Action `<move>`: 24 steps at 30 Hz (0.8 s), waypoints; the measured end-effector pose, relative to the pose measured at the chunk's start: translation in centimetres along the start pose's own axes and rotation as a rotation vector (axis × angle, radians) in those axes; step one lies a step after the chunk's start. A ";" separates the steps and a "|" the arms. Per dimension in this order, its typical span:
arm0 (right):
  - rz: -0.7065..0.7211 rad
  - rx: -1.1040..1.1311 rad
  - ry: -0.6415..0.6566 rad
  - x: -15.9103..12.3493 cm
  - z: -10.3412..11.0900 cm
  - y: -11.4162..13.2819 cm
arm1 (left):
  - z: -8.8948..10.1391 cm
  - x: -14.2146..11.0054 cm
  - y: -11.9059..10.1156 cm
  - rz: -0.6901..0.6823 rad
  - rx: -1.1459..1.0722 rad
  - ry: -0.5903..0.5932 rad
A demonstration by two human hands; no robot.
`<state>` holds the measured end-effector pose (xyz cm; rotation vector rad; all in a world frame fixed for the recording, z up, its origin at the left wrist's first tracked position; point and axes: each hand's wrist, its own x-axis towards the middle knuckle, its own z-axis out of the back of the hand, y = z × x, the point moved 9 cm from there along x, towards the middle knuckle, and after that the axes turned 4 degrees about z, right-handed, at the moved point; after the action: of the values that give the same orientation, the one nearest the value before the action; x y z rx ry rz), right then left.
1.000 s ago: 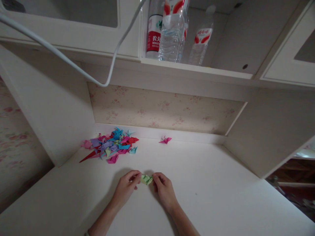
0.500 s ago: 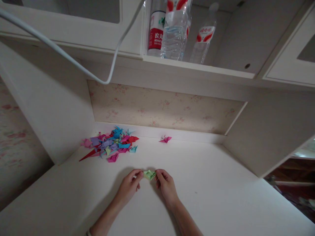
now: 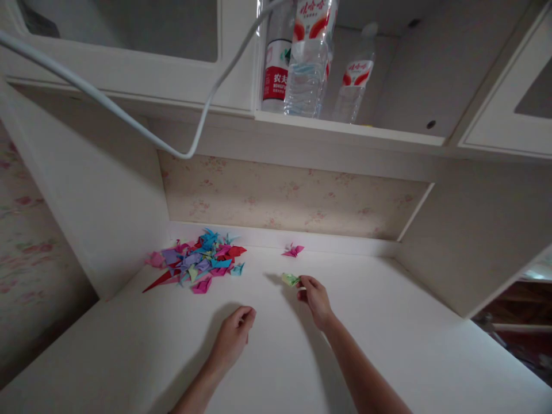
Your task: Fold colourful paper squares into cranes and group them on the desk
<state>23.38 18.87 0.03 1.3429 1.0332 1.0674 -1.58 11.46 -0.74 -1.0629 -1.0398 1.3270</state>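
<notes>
A light green folded paper piece (image 3: 290,279), origami-like, is pinched between the thumb and fingers of my right hand (image 3: 315,299), a little above the white desk. My left hand (image 3: 236,332) is closed with thumb against fingertips, low over the desk, and nothing shows in it. Near the back edge, a pink paper crane (image 3: 294,250) sits by itself just beyond the green piece. To the left lies a heap of folded paper cranes (image 3: 190,260) in blue, purple, red, pink and green.
The white desk (image 3: 379,345) has side panels left and right. Above it, an open shelf (image 3: 401,135) holds several plastic bottles (image 3: 304,80). A white bent lamp arm or tube (image 3: 142,129) hangs across the upper left.
My left hand has let go of the green paper piece. My right hand has carried it forward and right, closer to the lone pink crane. The view has tilted up slightly.
</notes>
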 end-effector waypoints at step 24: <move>-0.101 -0.372 0.021 10.1 4.0 -2.7 | -0.5 0.0 -1.0 -0.042 0.133 0.034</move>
<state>29.52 27.98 -2.34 0.9721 0.8570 1.1340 -0.87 11.45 0.10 -0.9560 -0.9312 1.3212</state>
